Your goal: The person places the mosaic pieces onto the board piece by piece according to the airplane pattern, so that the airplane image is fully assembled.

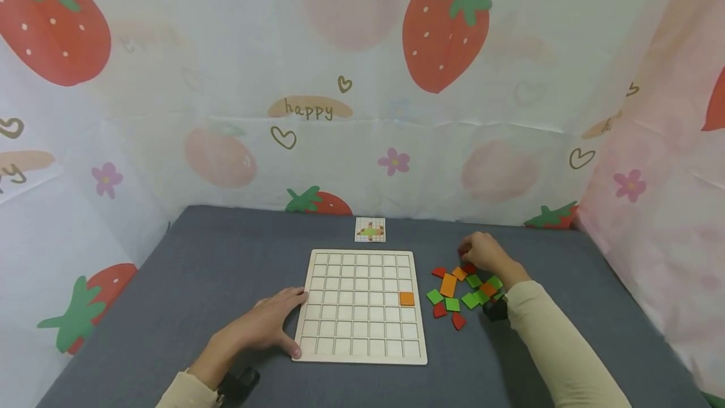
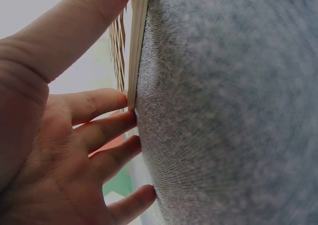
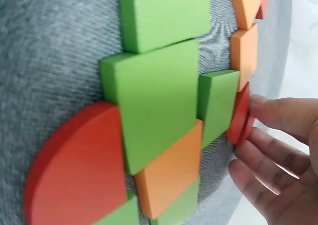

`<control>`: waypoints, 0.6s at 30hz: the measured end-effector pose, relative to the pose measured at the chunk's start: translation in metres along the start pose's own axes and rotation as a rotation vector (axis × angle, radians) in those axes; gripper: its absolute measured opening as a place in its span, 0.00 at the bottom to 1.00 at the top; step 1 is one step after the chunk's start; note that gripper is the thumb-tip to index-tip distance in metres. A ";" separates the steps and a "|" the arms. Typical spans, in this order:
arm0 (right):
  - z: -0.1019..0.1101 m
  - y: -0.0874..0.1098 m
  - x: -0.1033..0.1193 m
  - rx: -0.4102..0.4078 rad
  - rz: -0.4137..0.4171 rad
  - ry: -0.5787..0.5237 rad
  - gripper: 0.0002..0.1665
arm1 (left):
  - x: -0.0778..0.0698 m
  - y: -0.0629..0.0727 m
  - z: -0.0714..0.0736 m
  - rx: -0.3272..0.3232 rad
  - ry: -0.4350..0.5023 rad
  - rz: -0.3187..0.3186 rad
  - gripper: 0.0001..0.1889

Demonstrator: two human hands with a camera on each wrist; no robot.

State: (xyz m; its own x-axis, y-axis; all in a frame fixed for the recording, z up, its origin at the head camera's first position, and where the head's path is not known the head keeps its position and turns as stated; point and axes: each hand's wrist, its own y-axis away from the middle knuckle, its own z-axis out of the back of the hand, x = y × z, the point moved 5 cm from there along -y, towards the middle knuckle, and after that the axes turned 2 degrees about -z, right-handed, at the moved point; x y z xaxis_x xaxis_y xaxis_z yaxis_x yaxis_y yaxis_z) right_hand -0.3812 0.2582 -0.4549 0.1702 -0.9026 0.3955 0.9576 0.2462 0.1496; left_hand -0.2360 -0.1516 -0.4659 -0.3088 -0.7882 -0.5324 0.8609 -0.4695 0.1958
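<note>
A pale wooden grid board point(image 1: 360, 307) lies on the table, one orange square tile point(image 1: 406, 298) in a cell at its right side. My left hand point(image 1: 263, 323) touches the board's left edge with thumb and fingers spread, fingers fairly straight; the left wrist view shows the fingertips against the board's side point(image 2: 134, 61). Beyond the pile of tiles, my right hand point(image 1: 488, 254) pinches a red tile point(image 3: 249, 129) between thumb and fingers. Another red tile point(image 3: 239, 108) lies right beside it. Green tiles point(image 3: 159, 103), orange tiles point(image 3: 171, 173) and a curved-edged red tile point(image 3: 79, 165) fill the right wrist view.
A small picture card point(image 1: 370, 230) with a coloured pattern on a grid lies behind the board. Several loose tiles point(image 1: 448, 285) lie right of the board on the dark grey cloth point(image 1: 238, 244). A strawberry-printed curtain point(image 1: 362, 49) hangs behind and at both sides.
</note>
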 end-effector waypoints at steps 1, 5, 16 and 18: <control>0.000 0.000 0.000 0.010 0.001 -0.003 0.15 | 0.000 0.000 0.000 -0.001 -0.001 -0.001 0.56; 0.000 0.000 0.000 0.035 0.001 -0.008 0.17 | -0.001 0.000 0.001 -0.004 -0.003 -0.001 0.56; 0.000 0.002 0.003 0.005 0.025 0.019 0.15 | 0.003 -0.002 -0.002 -0.003 -0.013 0.010 0.57; 0.000 0.002 0.003 0.003 0.025 0.019 0.14 | 0.004 -0.002 -0.002 -0.003 -0.010 0.015 0.57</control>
State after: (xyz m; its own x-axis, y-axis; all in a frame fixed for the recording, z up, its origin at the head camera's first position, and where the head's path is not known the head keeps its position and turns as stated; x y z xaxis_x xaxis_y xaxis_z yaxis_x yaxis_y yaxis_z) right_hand -0.3788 0.2558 -0.4537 0.1985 -0.9027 0.3818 0.9524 0.2697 0.1424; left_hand -0.2385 -0.1526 -0.4696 -0.2994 -0.7990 -0.5214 0.8669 -0.4561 0.2011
